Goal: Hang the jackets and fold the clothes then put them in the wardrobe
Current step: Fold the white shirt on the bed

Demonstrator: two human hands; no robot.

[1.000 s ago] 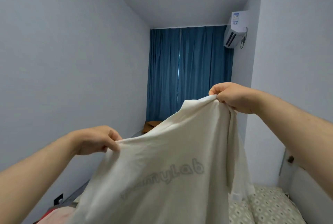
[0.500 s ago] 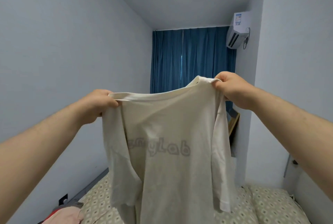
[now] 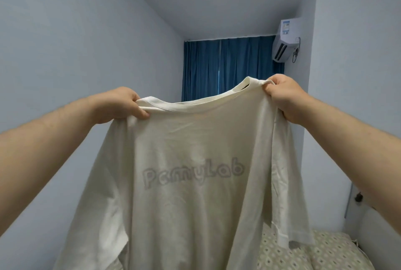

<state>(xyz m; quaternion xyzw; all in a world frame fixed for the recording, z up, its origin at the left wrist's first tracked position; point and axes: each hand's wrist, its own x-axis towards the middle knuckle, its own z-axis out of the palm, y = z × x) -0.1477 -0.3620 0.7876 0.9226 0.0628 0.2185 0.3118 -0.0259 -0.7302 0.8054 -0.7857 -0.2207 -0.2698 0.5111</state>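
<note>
Both arms reach out, raised. The left hand and right hand each grip a shoulder of the shirt, which hangs before the curtain.

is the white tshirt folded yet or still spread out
Spread out, not folded: the white t-shirt hangs full-width from its shoulders, gripped by the left hand and right hand.

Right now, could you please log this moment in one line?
T-shirt held up, spread; left hand grips collar; right hand grips collar
</note>
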